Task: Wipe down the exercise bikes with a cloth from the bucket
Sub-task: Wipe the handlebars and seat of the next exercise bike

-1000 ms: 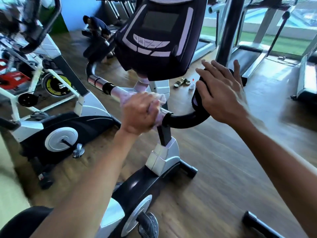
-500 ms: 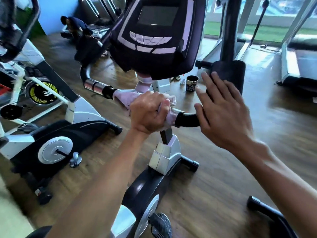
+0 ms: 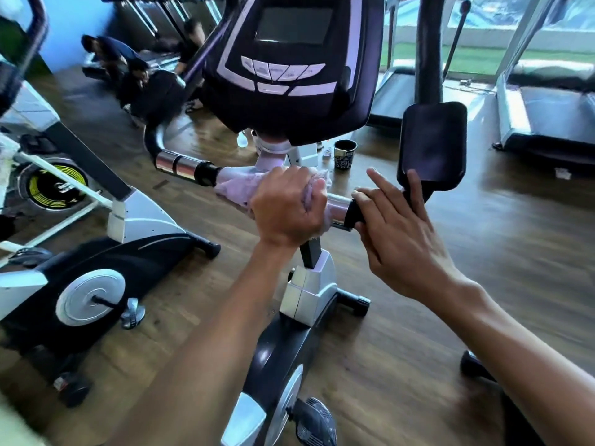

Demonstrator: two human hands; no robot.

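The left hand (image 3: 286, 207) is fisted around a pale pink cloth (image 3: 240, 188), which is wrapped over the handlebar (image 3: 183, 164) of the near exercise bike (image 3: 309, 294), just below its console (image 3: 289, 62); a wrap-around hold like this probably lets the cloth rub the whole round of the bar in one pass. The right hand (image 3: 396, 233) lies open, fingers nearly straight, its palm side against the black foam section (image 3: 352, 215) just right of the fist, likely steadying the bar; that grip closes on nothing. The cloth looks soft, thin and crumpled, with a loose tail trailing left toward the chrome sensor sleeve. Between the two hands a short stretch of shiny metal shows. A dark cup (image 3: 345, 153) stands on the wooden floor beyond the bar. No bucket is in view.
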